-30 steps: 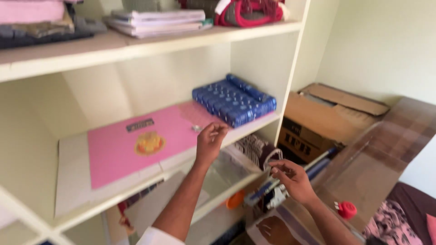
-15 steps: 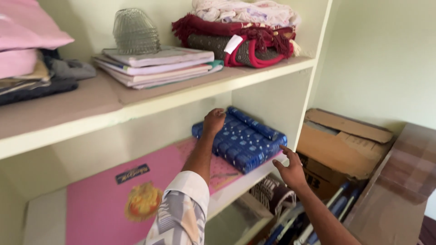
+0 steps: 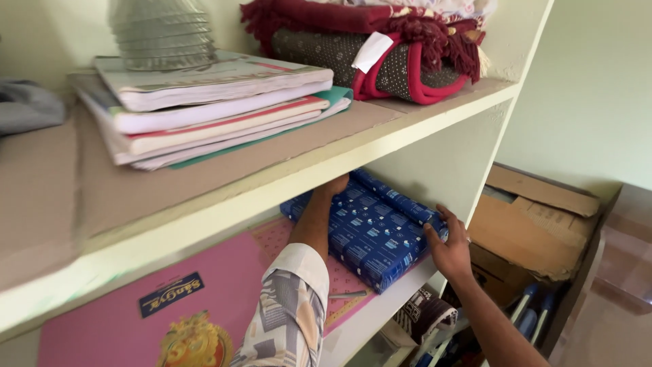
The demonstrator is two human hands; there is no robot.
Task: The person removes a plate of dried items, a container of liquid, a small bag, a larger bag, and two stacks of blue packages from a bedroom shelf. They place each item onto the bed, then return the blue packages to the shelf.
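On the upper shelf (image 3: 285,170) a stack of books (image 3: 210,102) lies under a grey ribbed container (image 3: 163,34) beside rolled red mats (image 3: 380,54) near its right edge, while a cardboard box (image 3: 530,224) sits lower right.

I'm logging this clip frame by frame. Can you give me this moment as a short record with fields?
Setting: open shelf unit by a pale wall
Left hand: on the far end of the blue bundle
Right hand: on the bundle's near right edge
Under bundle: pink sheet
Shelf above: books, red blanket
Right of shelves: cardboard box
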